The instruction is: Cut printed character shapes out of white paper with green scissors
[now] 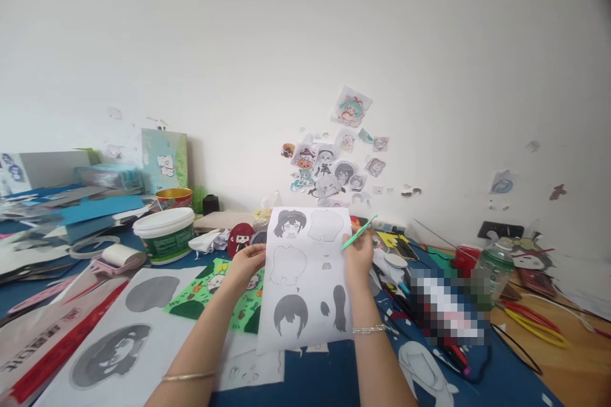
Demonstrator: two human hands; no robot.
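Observation:
A white printed sheet of paper [312, 280] is held up in front of me, with grey and outlined cartoon hair shapes on it. My left hand [249, 266] pinches its left edge. At the right edge, my right hand [359, 259] grips the sheet, and a slim green pen-like tool [359, 233] sticks out from its fingers; its exact kind is unclear. Behind the left wrist lies a green patterned sheet [191, 296]. Below the raised sheet, a paper with faint face drawings [251, 369] rests on the blue table surface [315, 388].
At left are a large printed sheet [147, 324], a white-lidded tub [165, 232], a paper roll [121, 254] and stacked papers. To the right are white paper cutouts [424, 375], a clear bottle [496, 270], a red cup [466, 259] and cables [534, 324]. Cartoon drawings [329, 165] stick to the wall.

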